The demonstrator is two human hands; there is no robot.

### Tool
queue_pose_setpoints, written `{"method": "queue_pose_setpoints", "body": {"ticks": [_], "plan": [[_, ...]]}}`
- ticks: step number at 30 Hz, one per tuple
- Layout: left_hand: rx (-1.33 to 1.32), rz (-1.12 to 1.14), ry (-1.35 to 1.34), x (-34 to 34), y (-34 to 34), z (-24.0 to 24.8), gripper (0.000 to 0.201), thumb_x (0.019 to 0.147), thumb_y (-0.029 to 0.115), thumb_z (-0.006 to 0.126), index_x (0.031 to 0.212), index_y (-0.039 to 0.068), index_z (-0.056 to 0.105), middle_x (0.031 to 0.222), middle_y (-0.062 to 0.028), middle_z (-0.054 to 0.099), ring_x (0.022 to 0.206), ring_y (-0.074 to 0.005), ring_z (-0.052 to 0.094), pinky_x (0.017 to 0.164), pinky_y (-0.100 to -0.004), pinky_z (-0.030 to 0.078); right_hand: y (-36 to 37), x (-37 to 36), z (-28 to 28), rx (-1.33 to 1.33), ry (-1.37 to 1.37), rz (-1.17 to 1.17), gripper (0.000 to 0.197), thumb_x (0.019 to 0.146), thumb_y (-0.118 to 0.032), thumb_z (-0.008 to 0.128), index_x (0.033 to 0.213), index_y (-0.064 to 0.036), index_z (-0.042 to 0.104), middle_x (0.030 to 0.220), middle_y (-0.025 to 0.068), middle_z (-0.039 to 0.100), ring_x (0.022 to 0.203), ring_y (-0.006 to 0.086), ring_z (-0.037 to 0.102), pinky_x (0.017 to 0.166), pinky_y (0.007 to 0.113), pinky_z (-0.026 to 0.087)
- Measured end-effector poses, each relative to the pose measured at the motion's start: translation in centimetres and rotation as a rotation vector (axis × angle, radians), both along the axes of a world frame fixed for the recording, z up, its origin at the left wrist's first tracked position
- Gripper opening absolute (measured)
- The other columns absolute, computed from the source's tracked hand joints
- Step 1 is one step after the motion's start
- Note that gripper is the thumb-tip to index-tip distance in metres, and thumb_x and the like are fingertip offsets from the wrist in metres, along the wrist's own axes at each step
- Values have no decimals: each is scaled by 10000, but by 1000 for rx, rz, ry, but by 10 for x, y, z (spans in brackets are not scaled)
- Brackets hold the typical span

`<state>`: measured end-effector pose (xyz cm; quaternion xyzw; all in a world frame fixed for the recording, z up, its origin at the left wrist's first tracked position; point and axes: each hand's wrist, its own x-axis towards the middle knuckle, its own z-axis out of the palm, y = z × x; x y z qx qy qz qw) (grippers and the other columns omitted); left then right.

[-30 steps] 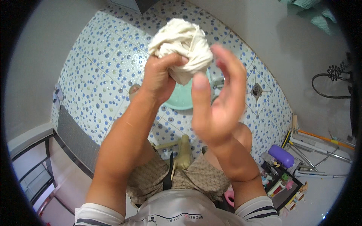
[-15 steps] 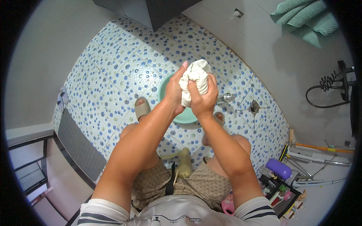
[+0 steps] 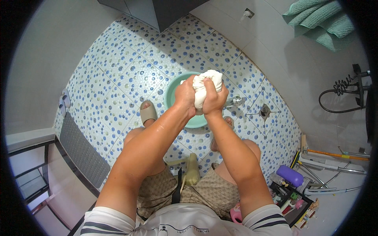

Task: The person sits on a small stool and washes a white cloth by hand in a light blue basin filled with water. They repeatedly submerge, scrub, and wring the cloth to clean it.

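A bunched, twisted white cloth (image 3: 209,77) is squeezed between my two hands over a light green basin (image 3: 169,96) on the floor. My left hand (image 3: 185,95) is closed round its left side, and a small bit of the cloth pokes out past the fingers. From the right, my right hand (image 3: 215,98) grips the cloth with the thumb pressed on top. Both hands and the cloth hide much of the basin's inside.
Beside the basin is a shiny silvery fitting (image 3: 235,102); a floor drain (image 3: 265,111) lies farther right. A grey mat (image 3: 84,151) is at left. Bottles, a purple container (image 3: 290,176) and metal poles crowd the lower right. A green towel (image 3: 323,23) hangs upper right.
My left hand has gone from partly open against the cloth to closed round it. The cloth is more tightly bunched and sits slightly lower and farther right.
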<state>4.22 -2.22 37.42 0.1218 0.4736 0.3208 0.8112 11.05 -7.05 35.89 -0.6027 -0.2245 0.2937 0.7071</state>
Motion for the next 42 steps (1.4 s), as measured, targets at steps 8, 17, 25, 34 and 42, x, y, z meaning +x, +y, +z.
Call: {"method": "queue_pose_setpoints", "body": {"ticks": [8, 17, 25, 34, 42], "plan": [[348, 31, 214, -1, 4, 13, 208, 866, 112, 708, 1019, -24, 665, 949, -113, 709, 813, -189, 681, 716, -334, 538, 0, 3, 5, 44, 545, 82, 403, 1042, -402, 607, 1261, -64, 630, 1162, 54, 694, 1023, 156, 675, 887, 319, 539], [474, -70, 139, -1, -2, 4, 429, 944, 265, 674, 1263, -19, 641, 1134, -118, 704, 1019, -160, 675, 891, -302, 525, 3, 29, -1, 30, 656, 216, 344, 1032, -304, 569, 1259, -63, 663, 1184, 59, 719, 1062, 180, 707, 920, 359, 571], [112, -219, -225, -17, 2, 33, 500, 1052, 531, 554, 1271, 94, 663, 1185, -74, 710, 1064, -196, 703, 908, -359, 571, -3, 22, 19, 111, -72, 245, 156, 870, -134, 675, 927, 9, 697, 881, 44, 721, 789, 111, 637, 723, 289, 514], [25, -74, -156, -7, 1, 3, 298, 1021, 341, 643, 1156, 77, 676, 1031, -77, 730, 903, -204, 727, 809, -347, 599, -2, 14, 19, 94, -208, 150, 186, 854, -158, 644, 872, 23, 681, 799, 52, 706, 724, 127, 633, 675, 299, 519], [15, 54, -90, -8, 1, -3, 219, 889, 186, 721, 1012, 5, 703, 949, -88, 705, 791, -191, 701, 680, -349, 559, -1, 9, 18, 88, -146, 133, 215, 875, -149, 606, 904, 38, 707, 842, 69, 720, 764, 142, 645, 718, 306, 524]]}}
